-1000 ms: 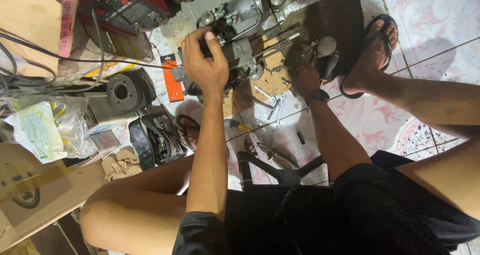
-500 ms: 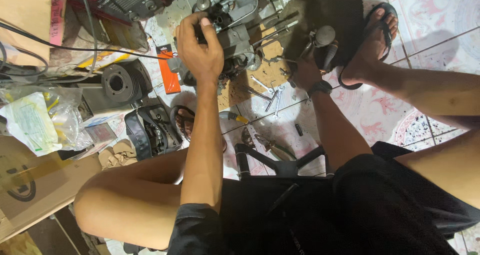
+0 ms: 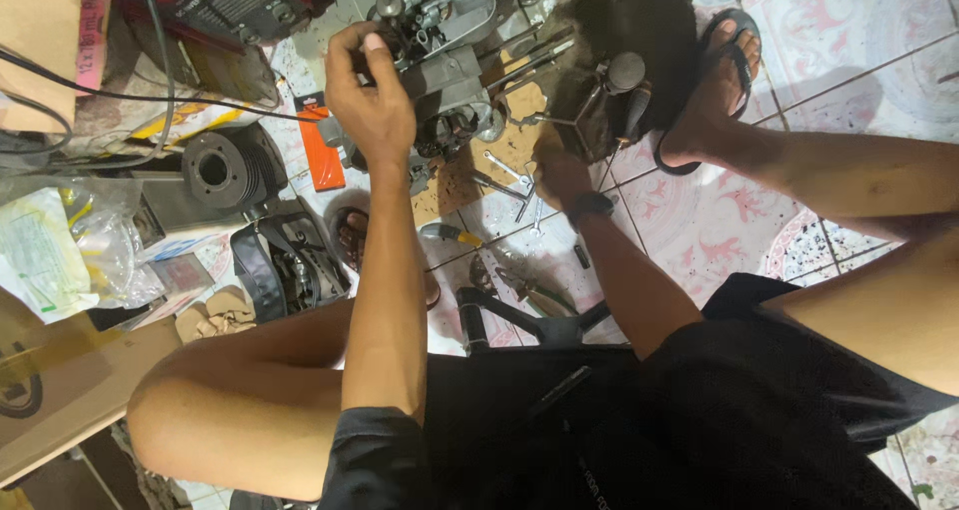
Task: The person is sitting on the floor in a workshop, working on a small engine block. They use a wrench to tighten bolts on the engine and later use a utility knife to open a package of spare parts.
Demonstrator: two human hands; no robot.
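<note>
A small grey metal engine (image 3: 455,40) with tubes and bolts lies on the tiled floor in front of me. My left hand (image 3: 370,105) is raised over its left side, with the fingers pinched on a small part at the top. My right hand (image 3: 557,168), with a dark watch on the wrist, rests lower down against the engine's dark right end (image 3: 609,100). Its fingers are tucked out of sight. Loose wrenches (image 3: 504,185) lie on the floor just left of that hand.
A finned black cylinder (image 3: 215,170), an orange packet (image 3: 322,155) and a black bag of parts (image 3: 285,265) lie to the left. Further left are plastic bags (image 3: 60,255) and a cardboard box (image 3: 60,390). My sandalled foot (image 3: 714,90) is at the right. Yellow-handled pliers (image 3: 450,235) lie near a black stool (image 3: 529,320).
My left hand has shifted slightly left and up along the engine's top. The right hand has stayed at the engine's dark end. The view has drifted a little.
</note>
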